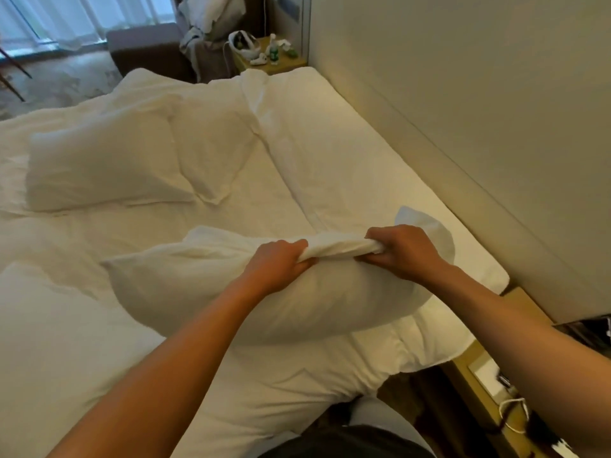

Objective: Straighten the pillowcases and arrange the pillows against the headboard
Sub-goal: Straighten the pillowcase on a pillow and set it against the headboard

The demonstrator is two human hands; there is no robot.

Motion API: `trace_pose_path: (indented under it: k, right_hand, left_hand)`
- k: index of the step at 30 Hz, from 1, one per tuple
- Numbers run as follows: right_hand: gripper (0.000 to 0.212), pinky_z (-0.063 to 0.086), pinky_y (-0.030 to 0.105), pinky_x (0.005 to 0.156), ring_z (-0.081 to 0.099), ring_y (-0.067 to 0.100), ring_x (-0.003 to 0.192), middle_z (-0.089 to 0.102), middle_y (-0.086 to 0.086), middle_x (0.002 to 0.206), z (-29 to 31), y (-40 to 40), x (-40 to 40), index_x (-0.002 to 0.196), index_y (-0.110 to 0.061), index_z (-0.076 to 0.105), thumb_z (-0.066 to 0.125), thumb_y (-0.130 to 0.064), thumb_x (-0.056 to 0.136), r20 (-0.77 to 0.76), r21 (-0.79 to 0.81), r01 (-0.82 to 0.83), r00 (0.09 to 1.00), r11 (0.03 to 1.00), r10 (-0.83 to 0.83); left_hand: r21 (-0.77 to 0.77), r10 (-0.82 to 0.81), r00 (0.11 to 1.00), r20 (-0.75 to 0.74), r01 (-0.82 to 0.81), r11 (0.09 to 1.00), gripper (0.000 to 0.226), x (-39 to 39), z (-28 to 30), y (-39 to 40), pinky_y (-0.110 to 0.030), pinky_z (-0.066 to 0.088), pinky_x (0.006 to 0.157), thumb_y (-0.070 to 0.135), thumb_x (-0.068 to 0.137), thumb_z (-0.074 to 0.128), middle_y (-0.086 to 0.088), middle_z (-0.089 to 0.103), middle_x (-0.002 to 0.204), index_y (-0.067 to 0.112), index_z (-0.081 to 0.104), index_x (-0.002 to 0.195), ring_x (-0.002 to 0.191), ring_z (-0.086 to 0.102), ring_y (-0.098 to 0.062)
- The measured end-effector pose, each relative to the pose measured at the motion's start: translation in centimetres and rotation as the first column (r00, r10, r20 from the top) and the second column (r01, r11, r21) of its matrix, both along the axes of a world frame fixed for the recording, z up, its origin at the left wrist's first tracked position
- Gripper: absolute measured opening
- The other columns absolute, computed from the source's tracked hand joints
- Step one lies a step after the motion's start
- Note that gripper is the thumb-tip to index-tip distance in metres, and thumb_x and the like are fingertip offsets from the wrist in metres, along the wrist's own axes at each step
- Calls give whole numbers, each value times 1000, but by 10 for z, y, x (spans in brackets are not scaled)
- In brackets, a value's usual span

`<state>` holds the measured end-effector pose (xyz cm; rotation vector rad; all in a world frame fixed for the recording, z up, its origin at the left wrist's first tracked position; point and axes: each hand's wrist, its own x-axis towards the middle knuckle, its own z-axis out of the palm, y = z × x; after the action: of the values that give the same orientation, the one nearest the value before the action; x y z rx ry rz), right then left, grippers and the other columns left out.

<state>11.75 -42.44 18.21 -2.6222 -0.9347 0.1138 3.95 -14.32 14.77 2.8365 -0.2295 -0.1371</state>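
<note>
Your left hand [279,264] and your right hand [401,251] are both clenched on the pillow [211,289], each grip closed on a bunched fold of pillowcase [337,247] along its top edge. The fold is stretched tight between the two fists. The pillow lies on the bed [231,401], at the end near the headboard [479,94], and its far corner almost reaches the headboard; you cannot tell if it touches. A second pillow [99,166] lies flat on the bed, further from the headboard and well apart from the first one. Beside it, closer to the headboard, a crumpled duvet [297,133] runs along the mattress. At the far end of the headboard stands a nightstand [287,62] with a bottle [273,52] and some small white objects on it. Near your right arm, just below the headboard, there is a wooden bench [489,385] with a white cable [510,414] on it
</note>
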Motion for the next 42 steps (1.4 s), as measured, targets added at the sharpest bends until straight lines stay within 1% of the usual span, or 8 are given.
trace_pose_path:
  k: [5, 12, 16, 21, 32, 36, 39, 42]
  right_hand:
    - [54, 38, 37, 51, 45, 11, 54, 42, -10, 55, -16, -50, 22, 62, -27, 35, 65, -64, 87, 86, 79, 104, 990, 991, -110]
    - [49, 35, 33, 58, 47, 14, 60, 53, -9, 64, -15, -121, 110, 64, -24, 53, 65, -66, 87, 172, 244, 1, 984, 970, -44]
    - [47, 50, 40, 63, 57, 14, 65, 60, -8, 71, -50, -157, 143, 78, -28, 51, 51, -75, 87, -58, -8, -18, 998, 1000, 18]
    - [56, 39, 34, 63, 61, 25, 68, 64, 0, 70, -79, -196, 172, 79, -24, 55, 51, -80, 82, 24, -98, -55, 998, 994, 57]
    - [41, 20, 22, 50, 38, 19, 52, 39, -6, 55, -31, -206, 217, 64, -19, 47, 78, -41, 80, 306, 14, 124, 944, 992, -122]
    - [43, 45, 40, 81, 56, 24, 90, 64, -1, 96, -23, -190, 202, 99, -21, 64, 73, -58, 79, 251, -7, 18, 968, 1000, -16]
    - [65, 38, 41, 107, 56, 20, 115, 65, -4, 123, -18, -162, 173, 126, -28, 61, 65, -74, 80, 180, 29, -139, 975, 990, 132]
    - [55, 41, 40, 108, 61, 21, 108, 68, -3, 118, -24, -119, 144, 126, -26, 62, 60, -68, 90, 172, 10, -236, 958, 972, 231]
  left_hand:
    - [-80, 31, 998, -59, -36, 996, 34, 26, 16, -52, -34, 43, 60, 56, 96, 52, 1, 69, 81, 25, 59, 85, 77, 65, -24]
    - [-189, 151, 988, -16, -152, 970, 32, 67, 35, -120, -29, 42, 58, 65, 87, 51, 10, 64, 71, 34, 55, 78, 69, 61, -12]
    - [-79, 219, 971, -99, -227, 971, 33, 80, 6, -160, -38, 53, 67, 57, 94, 56, 2, 67, 79, 25, 59, 89, 75, 63, -21]
    - [-10, 260, 965, -33, -260, 965, 31, 98, -9, -191, -33, 38, 58, 56, 94, 54, 8, 59, 74, 26, 53, 90, 70, 58, -21]
    - [-31, 369, 929, 28, -368, 929, 29, 123, 22, -177, -39, 50, 63, 45, 98, 58, -2, 65, 74, 19, 57, 85, 71, 61, -28]
    - [-53, 387, 922, -4, -387, 921, 27, 116, 23, -176, -36, 46, 61, 44, 98, 58, 0, 62, 74, 21, 57, 84, 72, 60, -26]
    - [-78, 359, 933, 12, -357, 931, 23, 106, 22, -177, -33, 38, 60, 44, 98, 57, 7, 54, 72, 29, 50, 82, 69, 53, -20]
    - [-63, 327, 945, 21, -326, 943, 22, 97, 23, -176, -33, 38, 59, 45, 98, 54, 6, 58, 73, 28, 53, 85, 69, 55, -20]
